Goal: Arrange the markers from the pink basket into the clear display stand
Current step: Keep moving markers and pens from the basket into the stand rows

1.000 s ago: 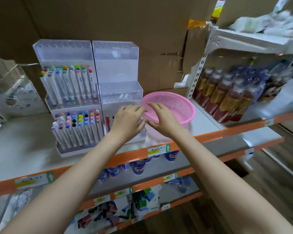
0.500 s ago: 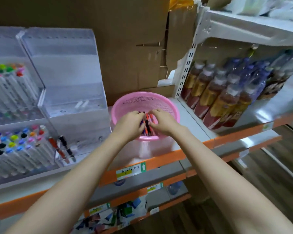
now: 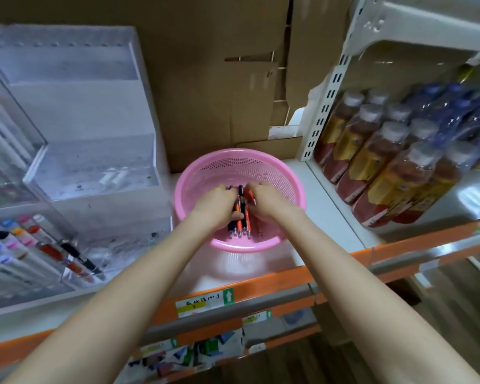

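While both of your hands are down inside the pink basket [image 3: 296, 189], they close from either side on one bundle of markers [image 3: 241, 218]. Your left hand [image 3: 216, 206] wraps over the bundle's left side with its thumb lying across the barrels, and your right hand [image 3: 268, 200] curls over the right side, so each is grasping the same bunch. The markers are orange and black with dark caps. They lie side by side, and their near ends poke out below your hands, close to the basket's front wall.

You have the basket on the white shelf [image 3: 327, 212], near its orange front edge and just right of the clear display stand [image 3: 94, 128]. On that stand's middle step lie two pale pieces [image 3: 114, 176], too blurred to name. In its lowest step a red marker [image 3: 50, 252] and a black marker [image 3: 79, 256] lean side by side. At your far left a second stand [image 3: 9, 245] is packed with white markers with coloured caps.

Brown cardboard [image 3: 205, 79] rises behind the basket. To your right, rows of bottles [image 3: 377, 167] with white caps fill the neighbouring shelf, well apart from the basket. A price label [image 3: 203, 302] sits on the orange edge below the basket
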The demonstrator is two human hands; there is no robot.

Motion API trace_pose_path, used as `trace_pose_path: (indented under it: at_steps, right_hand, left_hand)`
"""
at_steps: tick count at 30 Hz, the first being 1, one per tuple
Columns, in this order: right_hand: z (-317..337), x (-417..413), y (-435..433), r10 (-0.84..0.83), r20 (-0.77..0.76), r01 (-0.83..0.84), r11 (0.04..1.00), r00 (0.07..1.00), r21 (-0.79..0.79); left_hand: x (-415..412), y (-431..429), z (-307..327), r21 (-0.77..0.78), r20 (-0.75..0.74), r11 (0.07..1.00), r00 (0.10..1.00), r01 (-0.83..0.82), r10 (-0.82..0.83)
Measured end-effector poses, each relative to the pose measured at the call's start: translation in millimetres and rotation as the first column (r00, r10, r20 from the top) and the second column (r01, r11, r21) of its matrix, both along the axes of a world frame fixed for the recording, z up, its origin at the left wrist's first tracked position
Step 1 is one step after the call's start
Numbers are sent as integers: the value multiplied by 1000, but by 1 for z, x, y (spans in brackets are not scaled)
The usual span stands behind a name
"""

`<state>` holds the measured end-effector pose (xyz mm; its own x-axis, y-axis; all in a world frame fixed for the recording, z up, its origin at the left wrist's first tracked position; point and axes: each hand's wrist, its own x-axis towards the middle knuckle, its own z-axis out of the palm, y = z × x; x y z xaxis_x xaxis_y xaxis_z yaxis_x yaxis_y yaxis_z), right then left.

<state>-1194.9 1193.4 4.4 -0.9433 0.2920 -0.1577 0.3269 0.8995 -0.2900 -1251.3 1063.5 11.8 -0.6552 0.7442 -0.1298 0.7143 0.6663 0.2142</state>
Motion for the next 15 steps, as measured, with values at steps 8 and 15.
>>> trace_pose_path:
  at_steps: [8,15]
  right_hand:
    - [5,2,2,-44,5,44,983,999,-178]
    - [9,5,0,-126,19,127,967,992,-220]
  left_hand:
    - [0,-3,8,142,237,979,966,-143,107]
    - [-7,-7,8,104,457,952,864,-287,211]
